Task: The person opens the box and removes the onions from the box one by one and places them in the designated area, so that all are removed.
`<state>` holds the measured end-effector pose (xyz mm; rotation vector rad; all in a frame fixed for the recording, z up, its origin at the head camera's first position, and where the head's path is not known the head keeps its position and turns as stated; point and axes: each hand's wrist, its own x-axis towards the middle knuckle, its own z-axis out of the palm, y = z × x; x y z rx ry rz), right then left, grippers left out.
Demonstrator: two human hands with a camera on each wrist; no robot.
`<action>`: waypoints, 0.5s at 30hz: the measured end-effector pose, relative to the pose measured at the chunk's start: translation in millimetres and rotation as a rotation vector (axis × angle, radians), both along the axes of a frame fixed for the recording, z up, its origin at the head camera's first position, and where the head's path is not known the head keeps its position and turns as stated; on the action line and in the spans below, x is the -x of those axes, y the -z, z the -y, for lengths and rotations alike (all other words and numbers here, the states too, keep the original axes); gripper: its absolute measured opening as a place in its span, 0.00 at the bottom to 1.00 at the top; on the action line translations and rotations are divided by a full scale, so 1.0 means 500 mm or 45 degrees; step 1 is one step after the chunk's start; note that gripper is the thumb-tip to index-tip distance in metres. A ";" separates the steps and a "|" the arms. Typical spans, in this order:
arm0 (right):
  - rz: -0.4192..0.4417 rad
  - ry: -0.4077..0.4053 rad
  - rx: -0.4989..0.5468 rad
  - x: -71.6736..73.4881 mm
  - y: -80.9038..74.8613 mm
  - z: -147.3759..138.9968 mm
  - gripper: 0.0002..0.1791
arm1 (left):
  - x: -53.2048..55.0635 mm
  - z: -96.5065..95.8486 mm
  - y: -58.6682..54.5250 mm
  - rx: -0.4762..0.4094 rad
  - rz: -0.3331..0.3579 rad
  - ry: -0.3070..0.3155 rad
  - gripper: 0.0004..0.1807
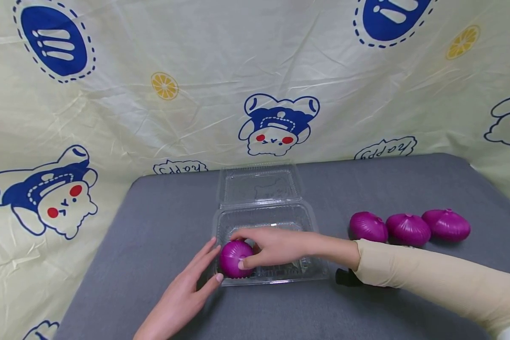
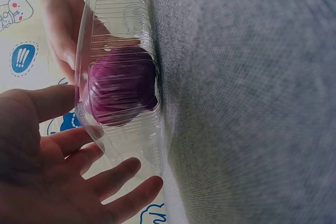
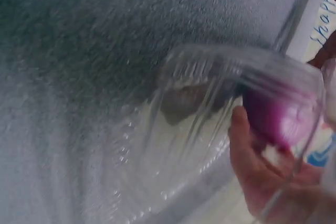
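Note:
A clear plastic clamshell box (image 1: 277, 282) lies on the grey cloth with its lid (image 1: 261, 184) folded back. In its front left corner is a glossy purple onion (image 1: 231, 259). My right hand (image 1: 276, 246) reaches in over the box and grips this onion between thumb and fingers; the right wrist view shows the onion (image 3: 278, 113) in that hand through the plastic. My left hand (image 1: 186, 293) is at the box's left side with fingers spread. In the left wrist view its fingertips are right at the rim, and the onion (image 2: 123, 85) shows through the ribbed wall.
Three more purple onions stand in a row to the right: one near the box (image 1: 367, 226), one in the middle (image 1: 408, 230) and one farthest right (image 1: 446, 225). A printed cloth (image 1: 204, 127) hangs behind the grey table (image 1: 161, 212). My right sleeve crosses the table's right front.

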<state>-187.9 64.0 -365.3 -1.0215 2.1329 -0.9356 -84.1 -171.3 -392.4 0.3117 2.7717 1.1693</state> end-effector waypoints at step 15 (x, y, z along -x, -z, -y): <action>0.093 0.025 0.058 0.011 0.028 0.024 0.27 | 0.000 -0.001 0.000 0.008 -0.003 0.002 0.32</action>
